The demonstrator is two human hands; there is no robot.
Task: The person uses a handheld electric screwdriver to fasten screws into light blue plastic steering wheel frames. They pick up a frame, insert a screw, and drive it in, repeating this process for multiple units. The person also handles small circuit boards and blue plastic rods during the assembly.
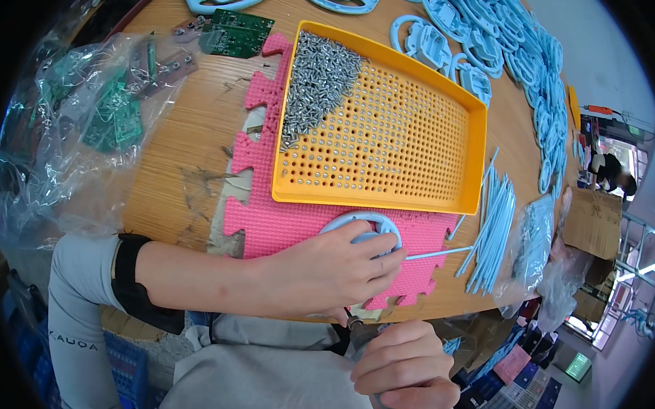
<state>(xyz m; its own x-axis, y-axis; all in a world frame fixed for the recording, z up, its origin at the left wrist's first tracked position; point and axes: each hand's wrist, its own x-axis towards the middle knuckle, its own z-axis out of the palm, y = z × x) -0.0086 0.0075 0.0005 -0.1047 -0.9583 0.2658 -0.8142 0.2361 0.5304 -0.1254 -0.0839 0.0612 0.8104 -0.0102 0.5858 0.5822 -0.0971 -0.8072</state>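
Note:
My left hand (pixel 347 267) is curled over a light blue toy steering wheel (pixel 387 223) on a pink foam mat (pixel 282 232), pressing it from above; most of the wheel is hidden under the palm and fingers. My right hand (pixel 407 365) is wrapped round a power screwdriver (pixel 362 334) near the table's front edge. Its thin bit points up beside the left thumb, and I cannot tell if the tip touches anything. Just beyond the wheel stands a yellow tray (pixel 375 202) with a grid of holes, small silver screws (pixel 322 76) heaped at its left end.
Light blue rods (pixel 489 226) lie right of the mat. More blue steering wheels (pixel 488 36) pile along the far right. At left are plastic bags (pixel 59 156) with green circuit boards (pixel 115 118), and another green board (pixel 240 34) lies behind. A cardboard box (pixel 593 223) stands beyond the table.

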